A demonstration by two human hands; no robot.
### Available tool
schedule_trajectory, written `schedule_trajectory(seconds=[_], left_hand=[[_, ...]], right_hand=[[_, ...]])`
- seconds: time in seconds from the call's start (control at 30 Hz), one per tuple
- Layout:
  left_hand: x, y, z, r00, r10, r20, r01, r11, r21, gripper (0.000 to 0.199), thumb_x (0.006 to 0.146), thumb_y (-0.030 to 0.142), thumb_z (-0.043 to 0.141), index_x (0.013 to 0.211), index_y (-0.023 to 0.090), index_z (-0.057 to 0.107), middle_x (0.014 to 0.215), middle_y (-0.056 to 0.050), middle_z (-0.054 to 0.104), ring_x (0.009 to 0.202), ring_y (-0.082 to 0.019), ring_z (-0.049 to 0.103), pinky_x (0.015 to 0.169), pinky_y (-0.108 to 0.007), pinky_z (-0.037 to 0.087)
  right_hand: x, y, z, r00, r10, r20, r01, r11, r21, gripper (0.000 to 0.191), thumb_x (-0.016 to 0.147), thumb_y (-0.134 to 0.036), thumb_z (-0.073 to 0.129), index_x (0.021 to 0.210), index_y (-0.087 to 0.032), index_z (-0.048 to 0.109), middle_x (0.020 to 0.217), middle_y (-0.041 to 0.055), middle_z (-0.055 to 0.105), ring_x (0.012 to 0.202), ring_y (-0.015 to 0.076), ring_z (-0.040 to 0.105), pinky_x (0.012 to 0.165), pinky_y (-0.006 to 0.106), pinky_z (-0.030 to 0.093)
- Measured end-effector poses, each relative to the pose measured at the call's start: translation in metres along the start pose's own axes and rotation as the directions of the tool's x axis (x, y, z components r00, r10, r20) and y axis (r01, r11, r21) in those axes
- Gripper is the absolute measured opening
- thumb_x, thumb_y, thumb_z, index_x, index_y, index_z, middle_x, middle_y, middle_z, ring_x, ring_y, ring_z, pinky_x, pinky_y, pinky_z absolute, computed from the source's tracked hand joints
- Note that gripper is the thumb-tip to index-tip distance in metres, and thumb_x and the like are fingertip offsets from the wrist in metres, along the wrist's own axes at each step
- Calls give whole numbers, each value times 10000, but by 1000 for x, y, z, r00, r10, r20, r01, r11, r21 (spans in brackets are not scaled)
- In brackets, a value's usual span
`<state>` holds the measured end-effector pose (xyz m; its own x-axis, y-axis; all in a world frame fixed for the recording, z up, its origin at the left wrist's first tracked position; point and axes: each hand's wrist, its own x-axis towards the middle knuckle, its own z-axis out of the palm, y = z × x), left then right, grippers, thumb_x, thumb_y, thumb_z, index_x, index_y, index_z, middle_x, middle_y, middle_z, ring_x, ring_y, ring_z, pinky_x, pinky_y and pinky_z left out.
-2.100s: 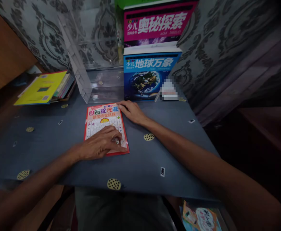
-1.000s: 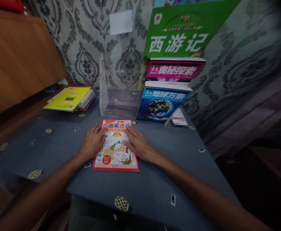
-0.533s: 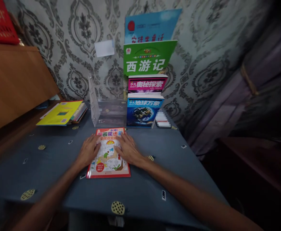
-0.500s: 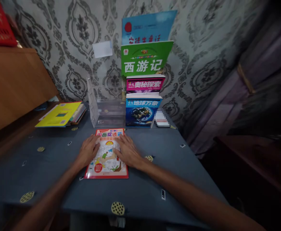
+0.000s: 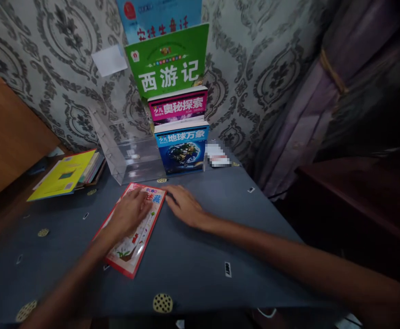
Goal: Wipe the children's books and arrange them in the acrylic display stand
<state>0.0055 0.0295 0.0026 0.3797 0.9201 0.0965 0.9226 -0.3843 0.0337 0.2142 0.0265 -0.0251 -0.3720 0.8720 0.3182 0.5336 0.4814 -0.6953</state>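
A red-bordered picture book point(image 5: 141, 249) lies on the cloth-covered table, turned at a slant with its top toward the right. My left hand point(image 5: 128, 212) rests on its cover, fingers laid out and hiding much of the print. At the book's upper right corner is my right hand point(image 5: 185, 206), its fingers stretched out and thumb apart. Its fingertips touch the corner; whether they pinch it I cannot tell.
Behind the book stands a clear acrylic rack point(image 5: 116, 167), holding a blue globe-cover book point(image 5: 182, 153), a pink book point(image 5: 179, 107), a green book point(image 5: 169, 59) and a light blue one point(image 5: 162, 13). A stack topped by a yellow book point(image 5: 65, 176) lies left on the table point(image 5: 200, 269).
The picture book has turned clockwise from nearly straight to slanted. My right hand has moved off the cover to its upper right corner. The view has shifted right.
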Motion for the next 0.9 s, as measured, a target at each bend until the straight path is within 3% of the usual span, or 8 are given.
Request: schedule_trajectory(seconds=[0.07,0.17,0.33,0.47,0.9], left_hand=[[4,26,4,999,27,17,-28,996,81,365,980,407,465,1221,159,580,1358,-166,589,1229,-297,575,1040,-444,461],[14,45,7,999,-13,48,3,981,195,401,966,459,498,1179,132,590,1263,-176,628,1186,-331,584,965,-451,491],[26,51,3,993,-61,100,31,961,274,355,990,427,450,1088,124,607,1108,-159,675,1053,-321,641,794,-404,534],[27,61,2,991,-75,111,35,947,321,354,1014,352,368,1053,119,632,1059,-168,690,1000,-315,671,709,-381,535],[27,65,-5,990,-92,104,58,956,289,314,1008,292,415,1021,156,698,1046,-101,748,956,-268,723,703,-327,538]], right_hand=[[16,16,-1,999,32,14,-32,999,1,378,958,-129,426,1311,-140,560,1291,135,654,1215,248,567,1061,442,423],[28,33,1,998,66,21,-67,995,76,388,945,-99,418,1306,-138,555,1188,120,705,1157,226,609,1033,412,437],[30,45,-1,998,61,11,-62,969,241,367,936,-96,441,1262,-171,591,1004,63,751,1032,200,666,975,375,462],[30,49,-2,998,70,-7,-65,953,297,378,925,-74,435,1246,-178,606,963,52,749,959,189,681,932,365,480],[27,47,-4,991,128,-37,-107,932,345,355,937,-90,445,1236,-193,605,943,47,757,942,190,703,902,364,513]])
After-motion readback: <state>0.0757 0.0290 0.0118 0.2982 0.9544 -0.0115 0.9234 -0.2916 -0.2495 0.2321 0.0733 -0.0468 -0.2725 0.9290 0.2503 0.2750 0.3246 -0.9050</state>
